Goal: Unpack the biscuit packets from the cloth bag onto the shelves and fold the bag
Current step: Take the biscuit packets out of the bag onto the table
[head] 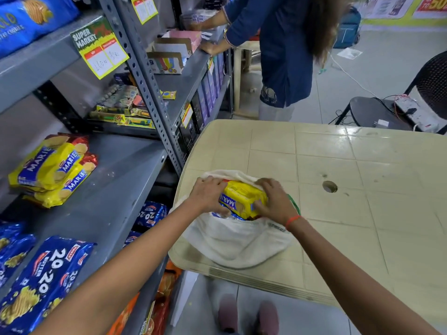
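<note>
A white cloth bag point(238, 240) lies open on the near left corner of a beige plastic table point(350, 180). A yellow Marie biscuit packet point(242, 198) sits in the bag's mouth. My left hand point(208, 193) grips its left end and my right hand point(274, 201) grips its right end. A blue packet point(226, 215) shows deeper in the bag under the yellow one. On the grey shelf point(113, 189) to the left lie a stack of yellow Marie packets point(54, 169) and blue 20-20 butter cookie packets point(46, 279).
Grey metal shelving with perforated posts point(154, 102) runs along the left, holding sweets, boxes and price tags. Another person in a blue top point(280, 49) stands at the far shelf. A black chair point(377, 112) with a power strip stands at the right. My feet point(249, 315) are below the table edge.
</note>
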The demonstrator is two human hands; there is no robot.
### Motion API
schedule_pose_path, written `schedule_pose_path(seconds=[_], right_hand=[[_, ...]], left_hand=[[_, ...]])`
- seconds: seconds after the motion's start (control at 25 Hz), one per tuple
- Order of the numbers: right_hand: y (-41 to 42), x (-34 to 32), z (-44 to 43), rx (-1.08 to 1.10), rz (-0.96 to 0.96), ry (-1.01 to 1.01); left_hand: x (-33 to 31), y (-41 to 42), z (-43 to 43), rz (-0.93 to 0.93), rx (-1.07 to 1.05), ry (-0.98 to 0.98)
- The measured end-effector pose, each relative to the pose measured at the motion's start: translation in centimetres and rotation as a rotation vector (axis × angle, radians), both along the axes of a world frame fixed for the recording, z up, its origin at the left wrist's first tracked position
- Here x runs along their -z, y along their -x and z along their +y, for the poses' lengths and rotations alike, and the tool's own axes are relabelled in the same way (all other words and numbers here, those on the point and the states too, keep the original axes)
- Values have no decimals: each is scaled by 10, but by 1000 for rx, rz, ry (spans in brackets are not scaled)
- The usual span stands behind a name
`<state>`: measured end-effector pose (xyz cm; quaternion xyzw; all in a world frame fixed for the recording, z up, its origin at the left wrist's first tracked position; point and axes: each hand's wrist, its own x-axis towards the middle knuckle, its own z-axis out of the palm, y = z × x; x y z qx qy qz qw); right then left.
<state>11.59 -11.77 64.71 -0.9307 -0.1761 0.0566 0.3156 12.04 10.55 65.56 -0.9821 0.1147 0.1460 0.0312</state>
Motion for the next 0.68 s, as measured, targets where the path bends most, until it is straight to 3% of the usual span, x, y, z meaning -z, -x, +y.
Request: schedule_pose_path(seconds=[0.12, 0.24, 0.44, 0.56, 0.68], right_hand=[[20, 17, 5, -240, -12, 232], [19, 23, 15, -179, -70, 410], [9, 6, 34, -116, -61, 440], [9, 1, 47, -19, -20, 445], [14, 2, 61, 41, -3, 484]], left_hand=[[14, 6, -10, -95, 93, -28], [19, 8, -10, -165, 123, 13], [23, 12, -2, -233, 7, 107], [29, 23, 0, -202, -168, 237], [36, 38, -2, -129, -225, 138]])
